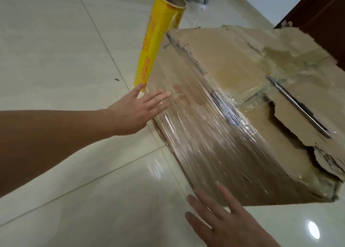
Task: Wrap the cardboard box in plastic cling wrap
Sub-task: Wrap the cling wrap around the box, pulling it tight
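Left hand (134, 110) lies flat, fingers spread, pressing film onto the near side and gripping nothing. The yellow roll (155, 41) leans against the far corner of the cardboard box (224, 60), which sits on the tiled floor (56, 41). Cling wrap (196, 144) covers the near face and the edge of the top. The torn top further right looks bare, so I'd call it partway. Right hand (224, 220) is open too, fingers straight at the lower edge. A dark door (321, 9) stands close behind.

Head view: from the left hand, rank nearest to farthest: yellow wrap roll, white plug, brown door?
1. Yellow wrap roll, its lower end by the thumb of the left hand.
2. White plug, past the roll's top.
3. Brown door, far right.
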Tool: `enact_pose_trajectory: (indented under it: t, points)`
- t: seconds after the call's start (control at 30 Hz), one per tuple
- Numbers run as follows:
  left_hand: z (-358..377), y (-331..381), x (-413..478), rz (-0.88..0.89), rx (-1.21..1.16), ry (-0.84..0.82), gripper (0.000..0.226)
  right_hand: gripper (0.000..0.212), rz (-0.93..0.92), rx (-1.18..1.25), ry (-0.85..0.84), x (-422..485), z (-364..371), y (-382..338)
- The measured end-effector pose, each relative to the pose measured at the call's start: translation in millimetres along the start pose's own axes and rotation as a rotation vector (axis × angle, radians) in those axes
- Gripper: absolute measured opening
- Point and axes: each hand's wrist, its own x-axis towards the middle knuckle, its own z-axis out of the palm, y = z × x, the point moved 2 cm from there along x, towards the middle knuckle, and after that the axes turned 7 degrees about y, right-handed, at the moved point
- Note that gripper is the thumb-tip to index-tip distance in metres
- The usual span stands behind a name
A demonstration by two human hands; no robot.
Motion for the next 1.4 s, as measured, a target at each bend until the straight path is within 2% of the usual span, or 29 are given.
enact_pose_trajectory:
  t: [0.07, 0.13, 0.2, 0.37, 0.5, 0.6, 0.73, 0.9, 1.0, 1.13, 1.3, 1.4]
  points:
    - [-0.9, 17.7, -6.8, -0.468, -0.704, -0.007, 0.069, 0.038, -0.139, -0.169, -0.156, 23.0, -26.6, 16.6]
    - [-1.2, 45.8, -5.7, -0.853, -1.303, -0.048, 0.071, 0.051, -0.239, -0.405, -0.333, 42.6, -40.0, 28.3]
    - [-4.9, 71.2, 3.4, -1.071, -1.610, -0.066, 0.072, 0.056, -0.327, -0.533, -0.555, 52.8, -52.6, 29.6]
    - [-15.4, 108.7, 38.2, -1.354, -2.016, -0.007, 0.061, 0.050, -0.364, -0.601, -0.610, 62.1, -54.9, 48.6]
    - [-5.6, 109.1, 54.4, -1.616, -2.174, 0.059, 0.050, 0.047, -0.381, -0.627, -0.618, 75.7, -59.9, 68.6]
    - [3.1, 101.1, 58.3, -1.676, -2.239, 0.077, 0.039, 0.048, -0.386, -0.578, -0.575, 92.9, -74.7, 78.8]
    - [13.5, 84.6, 62.6, -1.758, -2.240, 0.124, 0.053, 0.051, -0.380, -0.600, -0.500, 119.6, -94.7, 91.3]
    - [31.1, 59.2, 67.2, -1.840, -2.216, 0.198, 0.049, 0.043, -0.310, -0.530, -0.406, 145.6, -113.4, 103.1]
    - [39.8, 46.4, 69.8, -1.859, -2.197, 0.232, 0.050, 0.036, -0.355, -0.481, -0.245, 164.0, -123.1, 112.2]
    - [53.2, 32.2, 71.8, -1.857, -2.160, 0.287, 0.038, 0.043, -0.306, -0.582, -0.316, 187.5, -135.9, 124.7]
    - [64.1, 13.7, 75.1, -1.864, -2.186, 0.274, 0.050, 0.046, -0.283, -0.638, -0.276, 213.7, -152.5, 131.9]
    - [71.1, 1.9, 77.1, -1.870, -2.184, 0.320, 0.043, 0.052, -0.267, -0.685, -0.218, 228.7, -160.7, 136.4]
